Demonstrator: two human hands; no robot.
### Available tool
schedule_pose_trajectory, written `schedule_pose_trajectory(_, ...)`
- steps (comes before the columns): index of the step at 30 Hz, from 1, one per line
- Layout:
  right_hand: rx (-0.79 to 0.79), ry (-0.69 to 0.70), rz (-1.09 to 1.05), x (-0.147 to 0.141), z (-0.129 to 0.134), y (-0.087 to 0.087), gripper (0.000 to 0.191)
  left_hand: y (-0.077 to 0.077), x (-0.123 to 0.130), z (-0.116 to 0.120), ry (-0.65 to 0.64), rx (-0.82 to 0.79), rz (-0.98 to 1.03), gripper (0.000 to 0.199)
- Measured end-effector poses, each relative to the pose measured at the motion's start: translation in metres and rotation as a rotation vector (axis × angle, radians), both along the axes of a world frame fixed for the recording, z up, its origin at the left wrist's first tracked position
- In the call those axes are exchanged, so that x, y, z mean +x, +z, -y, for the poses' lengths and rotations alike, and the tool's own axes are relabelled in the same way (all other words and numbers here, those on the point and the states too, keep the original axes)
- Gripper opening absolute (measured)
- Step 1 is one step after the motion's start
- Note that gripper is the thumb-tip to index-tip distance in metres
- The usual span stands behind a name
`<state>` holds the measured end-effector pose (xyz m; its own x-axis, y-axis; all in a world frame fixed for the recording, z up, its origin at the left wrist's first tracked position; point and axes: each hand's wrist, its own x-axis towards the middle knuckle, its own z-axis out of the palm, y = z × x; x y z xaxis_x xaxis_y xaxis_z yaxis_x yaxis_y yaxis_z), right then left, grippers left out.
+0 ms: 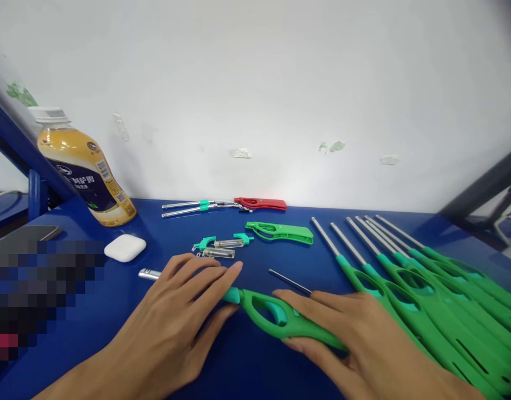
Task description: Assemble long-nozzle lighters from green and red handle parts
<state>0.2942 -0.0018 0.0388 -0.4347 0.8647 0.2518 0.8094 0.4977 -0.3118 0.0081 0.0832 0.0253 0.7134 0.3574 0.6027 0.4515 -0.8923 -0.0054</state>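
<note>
A green long-necked lighter with a teal trigger lies crosswise between my hands. My right hand is closed around its handle. Over the metal barrel and teal collar, my left hand is wrapped, and the barrel's silver tip pokes out to the left. Just beyond my right hand lies a thin metal screwdriver shaft, its other end hidden by that hand. Past my left fingers are clear fuel tubes and teal triggers. A green lighter shell rests behind them.
Several assembled green lighters fan out at the right. Near the wall are a red lighter shell and metal barrels with wires. A drink bottle and white earbud case stand left on the blue table.
</note>
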Motion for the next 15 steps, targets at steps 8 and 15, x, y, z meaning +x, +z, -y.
schedule_pose_trajectory(8,0.321,0.031,0.102,-0.003,0.001,-0.004,0.048,-0.007,0.000,-0.001,-0.121,-0.027,-0.002,0.031)
schedule_pose_trajectory(15,0.205,0.039,0.158,-0.004,0.010,-0.021,0.046,-0.023,-0.005,0.012,-0.050,0.004,-0.048,0.049)
